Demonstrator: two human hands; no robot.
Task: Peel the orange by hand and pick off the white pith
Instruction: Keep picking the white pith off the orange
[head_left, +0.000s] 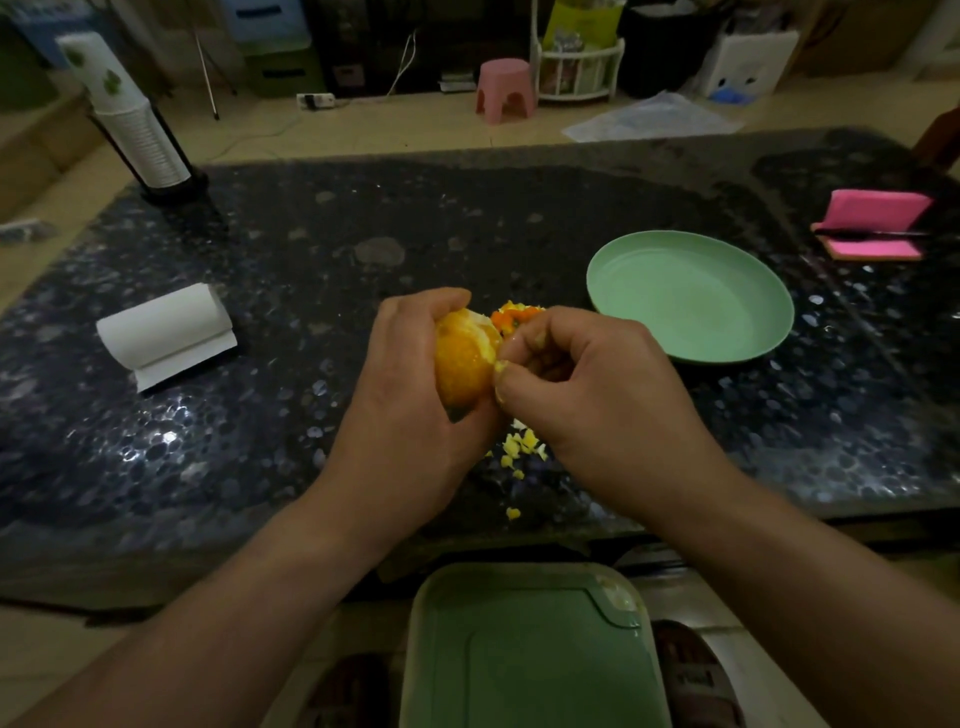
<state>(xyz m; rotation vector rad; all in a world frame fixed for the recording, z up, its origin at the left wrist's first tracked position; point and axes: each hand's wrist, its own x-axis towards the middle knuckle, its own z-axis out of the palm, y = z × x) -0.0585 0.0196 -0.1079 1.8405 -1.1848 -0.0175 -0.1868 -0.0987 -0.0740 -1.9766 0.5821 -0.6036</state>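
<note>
You are working through the pith-picking step: your left hand (415, 384) is cupping the mostly peeled orange (464, 358) above the dark stone table (311, 260), while your right hand (576, 384) is pinching a bit of white pith (500, 367) at its side. Scraps (522, 447) are lying below. Next, I judge, pull that fleck free gently, then turn the fruit.

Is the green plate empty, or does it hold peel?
Empty: the green plate shows only its bare inner surface. The peel scraps lie on the dark table instead.
</note>
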